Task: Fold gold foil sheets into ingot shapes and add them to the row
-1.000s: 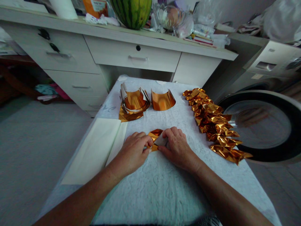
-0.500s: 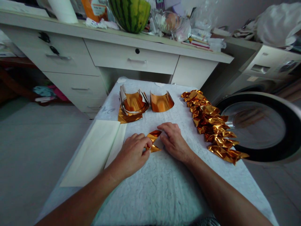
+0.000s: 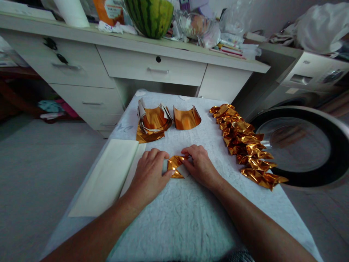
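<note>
A small folded piece of gold foil paper (image 3: 174, 168) lies on the cloth-covered table (image 3: 174, 225) between my hands. Its pale back shows at the right end. My left hand (image 3: 149, 173) rests at its left side, thumb tip against the edge and the fingers apart from the thumb. At the upper right corner, my right hand (image 3: 200, 165) pinches the foil between thumb and fingers. Beyond them stand a curled stack of gold foil sheets (image 3: 155, 118) and a single curled foil sheet (image 3: 187, 119).
A row of folded foil pieces (image 3: 245, 142) runs down the table's right side. Pale paper sheets (image 3: 106, 178) lie at left. An open washing machine door (image 3: 338, 156) sits by the right edge. Behind is a white drawer desk (image 3: 152, 69) bearing a cut watermelon (image 3: 149, 18).
My left hand has loosened its grip on the foil's left end, its fingers spreading. My right thumb has come onto the foil's right corner. The foil now lies flatter, turned slightly.
</note>
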